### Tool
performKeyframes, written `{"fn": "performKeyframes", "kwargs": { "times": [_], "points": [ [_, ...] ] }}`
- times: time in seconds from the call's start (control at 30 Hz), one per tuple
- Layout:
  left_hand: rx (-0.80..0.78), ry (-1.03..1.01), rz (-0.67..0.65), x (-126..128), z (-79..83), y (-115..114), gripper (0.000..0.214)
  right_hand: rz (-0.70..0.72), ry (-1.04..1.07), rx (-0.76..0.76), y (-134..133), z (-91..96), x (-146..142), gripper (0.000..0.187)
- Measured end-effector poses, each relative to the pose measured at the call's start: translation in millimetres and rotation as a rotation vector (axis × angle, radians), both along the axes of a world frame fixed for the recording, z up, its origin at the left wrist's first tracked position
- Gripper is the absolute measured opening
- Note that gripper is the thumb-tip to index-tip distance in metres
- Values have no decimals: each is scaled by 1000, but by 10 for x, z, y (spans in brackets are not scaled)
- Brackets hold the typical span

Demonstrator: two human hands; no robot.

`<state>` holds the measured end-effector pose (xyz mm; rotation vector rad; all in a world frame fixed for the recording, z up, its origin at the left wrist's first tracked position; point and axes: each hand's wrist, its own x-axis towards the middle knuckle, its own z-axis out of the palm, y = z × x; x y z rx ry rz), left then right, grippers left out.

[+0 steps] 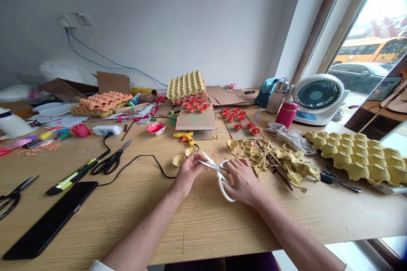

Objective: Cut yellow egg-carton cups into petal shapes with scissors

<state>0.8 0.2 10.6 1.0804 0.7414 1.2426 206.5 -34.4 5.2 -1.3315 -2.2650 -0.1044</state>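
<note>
My right hand grips white-handled scissors, whose blades stand apart and point left. The blades meet the fingertips of my left hand, which is closed in a pinch. Whatever lies between those fingertips is mostly hidden and too small to name. Just beyond my left hand sit pale yellow egg-carton cups. Another stack of cups stands past the scissors. To the right of my right hand spreads a heap of torn yellow carton scraps.
A yellow glue gun lies ahead, its black cord running left. Red paper-pulp roses rest on cardboard. Yellow egg trays lie right, near a fan and a red can. Black scissors and a box cutter lie left.
</note>
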Motion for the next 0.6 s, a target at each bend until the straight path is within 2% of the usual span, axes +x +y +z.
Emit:
{"fn": "performKeyframes", "kwargs": {
  "times": [0.3, 0.6],
  "points": [
    [13, -2, -30, 11, -12, -11, 35, 10, -20, 27, -10, -3, 12, 26],
    [29, 0, -57, -11, 2, -27, 33, 74, 37, 2, -18, -6, 9, 20]
  ]
}}
